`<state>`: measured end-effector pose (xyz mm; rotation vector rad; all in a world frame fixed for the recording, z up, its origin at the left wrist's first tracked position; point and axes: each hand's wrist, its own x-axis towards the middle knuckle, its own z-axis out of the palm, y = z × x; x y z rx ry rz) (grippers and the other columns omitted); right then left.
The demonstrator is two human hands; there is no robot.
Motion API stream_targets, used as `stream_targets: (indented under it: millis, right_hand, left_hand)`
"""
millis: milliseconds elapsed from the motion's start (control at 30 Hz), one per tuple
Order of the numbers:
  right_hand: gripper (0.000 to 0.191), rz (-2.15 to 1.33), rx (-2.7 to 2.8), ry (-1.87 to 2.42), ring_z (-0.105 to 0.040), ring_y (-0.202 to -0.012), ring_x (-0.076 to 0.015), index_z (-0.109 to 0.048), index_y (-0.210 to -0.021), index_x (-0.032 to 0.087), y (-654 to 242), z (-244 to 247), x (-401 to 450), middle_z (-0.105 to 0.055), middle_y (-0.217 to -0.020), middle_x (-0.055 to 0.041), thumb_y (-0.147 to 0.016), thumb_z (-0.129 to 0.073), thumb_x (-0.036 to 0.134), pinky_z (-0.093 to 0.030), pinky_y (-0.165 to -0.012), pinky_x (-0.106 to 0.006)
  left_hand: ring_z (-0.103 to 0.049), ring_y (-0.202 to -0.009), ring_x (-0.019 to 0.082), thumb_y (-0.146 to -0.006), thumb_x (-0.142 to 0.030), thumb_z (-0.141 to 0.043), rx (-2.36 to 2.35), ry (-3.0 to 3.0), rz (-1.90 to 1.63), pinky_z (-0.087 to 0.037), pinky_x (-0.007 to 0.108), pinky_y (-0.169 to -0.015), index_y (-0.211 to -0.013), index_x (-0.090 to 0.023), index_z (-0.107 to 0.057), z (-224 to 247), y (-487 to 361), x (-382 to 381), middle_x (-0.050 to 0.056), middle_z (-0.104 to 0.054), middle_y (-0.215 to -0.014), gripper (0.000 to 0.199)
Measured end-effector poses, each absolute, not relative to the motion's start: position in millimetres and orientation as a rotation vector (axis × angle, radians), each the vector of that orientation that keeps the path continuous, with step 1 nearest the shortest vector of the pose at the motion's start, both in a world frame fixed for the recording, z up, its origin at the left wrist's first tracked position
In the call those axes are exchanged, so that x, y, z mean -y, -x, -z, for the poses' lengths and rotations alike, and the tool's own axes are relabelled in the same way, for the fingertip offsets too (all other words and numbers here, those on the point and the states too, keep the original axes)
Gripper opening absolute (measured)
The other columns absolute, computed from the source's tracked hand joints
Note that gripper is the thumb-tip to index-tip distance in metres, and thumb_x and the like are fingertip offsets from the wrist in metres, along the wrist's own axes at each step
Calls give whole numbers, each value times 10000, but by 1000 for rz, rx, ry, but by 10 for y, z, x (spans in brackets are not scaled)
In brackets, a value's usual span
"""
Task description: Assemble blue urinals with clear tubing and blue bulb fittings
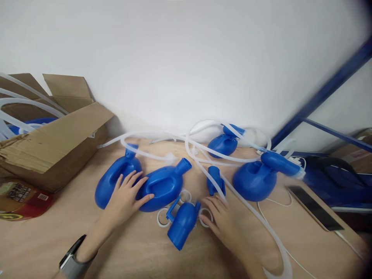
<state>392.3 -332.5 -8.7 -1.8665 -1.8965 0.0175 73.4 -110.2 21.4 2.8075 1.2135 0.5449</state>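
A: A white wall [162, 69] backs the wooden table [130, 250], where an open cardboard box [68, 166] stands at the left. What could go wrong here?

B: Probably a snag: the pale tube [261, 221] runs close by the right hand [222, 221], so a careless sweep might drag it across the loose parts. The 3 white rings [158, 217] look light; a brush of the fingers could scatter them.

A: And the 2 blue bottles [173, 176]?

B: They lie under the left hand, [128, 193] its fingers spread over both and clasping neither. Uneven pressure could rock their rounded bodies.

A: The right grip?

B: Relaxed, thumb and fingers apart. Whether they touch the nearest ring cannot be told. The angled spout [183, 226] lies between the 2 hands, nearer the right; a 2nd spout [213, 176] lies just beyond the right fingertips.
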Motion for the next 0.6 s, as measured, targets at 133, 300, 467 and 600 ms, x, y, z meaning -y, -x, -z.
stream_targets:
  millis: [133, 300, 467, 600]
  right_hand:
    - [892, -111, 1952, 1848, -569, -1420, -381, -329, -1675, 267, -3784, 111, 3293, -603, -1533, -161, -937, -683, 622, -452, -1182, -612]
    - [1002, -199, 1914, 1768, -564, -1395, -456, -510, -1577, 273, -3488, 163, 3122, -620, -1502, -188, -756, -773, 782, -191, -1237, -795]
    - [855, -442, 1751, 1655, -657, -1254, -381, -674, -1380, 258, -3399, 144, 3079, -697, -1334, -157, -679, -888, 698, -499, -1133, -587]
    - [806, -570, 1488, 1540, -698, -1190, -345, -709, -1309, 279, -3405, 97, 3157, -671, -1323, -129, -642, -920, 679, -575, -1041, -468]
  left_hand:
    - [-647, -1285, 355, -937, -762, -537, -1198, -2653, -577, -418, 569, -1170, -1321, -283, -693, -152, -621, 1029, 116, -699, -1404, 634]
    - [-645, -1290, 383, -899, -820, -540, -1296, -2609, -632, -306, 632, -1226, -1264, -269, -686, -118, -309, 906, 120, -706, -1385, 677]
    - [-665, -1253, 400, -890, -833, -528, -1368, -2621, -677, -327, 652, -1199, -1233, -268, -687, -120, 32, 775, 107, -728, -1335, 681]
    - [-686, -1207, 399, -874, -830, -554, -1444, -2578, -686, -390, 620, -1156, -1225, -248, -678, -171, 233, 662, 118, -744, -1301, 691]
